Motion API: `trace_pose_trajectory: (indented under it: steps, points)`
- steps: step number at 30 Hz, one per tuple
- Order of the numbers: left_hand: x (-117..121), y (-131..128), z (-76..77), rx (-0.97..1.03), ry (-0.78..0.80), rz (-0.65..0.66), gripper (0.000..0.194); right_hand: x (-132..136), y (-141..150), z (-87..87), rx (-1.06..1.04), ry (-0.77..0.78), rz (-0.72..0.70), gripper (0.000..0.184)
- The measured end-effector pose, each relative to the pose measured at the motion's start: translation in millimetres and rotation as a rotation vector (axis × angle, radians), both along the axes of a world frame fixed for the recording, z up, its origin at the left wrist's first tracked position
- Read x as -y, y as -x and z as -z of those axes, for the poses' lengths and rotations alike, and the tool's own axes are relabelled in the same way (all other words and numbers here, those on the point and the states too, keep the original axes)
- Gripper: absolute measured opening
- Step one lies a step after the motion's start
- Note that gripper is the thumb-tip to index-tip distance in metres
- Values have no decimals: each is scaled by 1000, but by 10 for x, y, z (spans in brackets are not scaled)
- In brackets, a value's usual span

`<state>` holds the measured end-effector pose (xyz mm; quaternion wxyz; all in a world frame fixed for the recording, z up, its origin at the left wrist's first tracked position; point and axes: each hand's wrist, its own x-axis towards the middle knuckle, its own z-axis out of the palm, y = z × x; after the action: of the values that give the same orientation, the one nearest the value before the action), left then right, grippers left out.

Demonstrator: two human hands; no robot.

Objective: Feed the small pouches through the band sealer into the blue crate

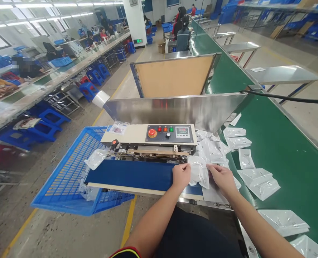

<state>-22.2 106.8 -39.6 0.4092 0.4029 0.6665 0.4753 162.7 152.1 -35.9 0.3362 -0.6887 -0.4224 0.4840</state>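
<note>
A white plastic pouch (pixel 198 172) is stretched between my two hands at the right end of a band sealing machine (pixel 126 134). My left hand (pixel 181 175) pinches its left edge, over the blue conveyor belt (pixel 132 175). On the opposite edge, my right hand (pixel 221 178) grips with thumb and fingers. The pouch's top edge lies close to the machine's sealing bands; whether it is between them I cannot tell. More white pouches (pixel 211 148) are heaped just behind my right hand. Another pouch (pixel 96 158) sticks out at the machine's left end.
A blue plastic basket (pixel 59 179) with pouches inside stands below the belt's left end. On the right, a green conveyor (pixel 288 157) carries several scattered pouches (pixel 259 182). A steel panel (pixel 175 109) rises behind the machine. Co-workers sit at a long bench on the left.
</note>
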Motion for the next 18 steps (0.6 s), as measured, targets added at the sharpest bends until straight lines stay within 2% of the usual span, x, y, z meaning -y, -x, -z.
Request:
trace_pose_trajectory:
  steps: [4,7,14,16,18]
  points:
    - [-3,3,88,23,63,-68,45,-40,25,70,-1,38,-64,33]
    - [37,121,110,36,85,-95,44,-69,151,127,-15,10,-121,33]
    - [159,581,81,91,124,-287,40,-36,719,55,-290,63,-167,38]
    - [189,748,64,128,114,-340,40,51,762,20,-340,89,-193,42]
    - [251,928,38,133,107,-408,40,225,654,4,-342,104,-229,46]
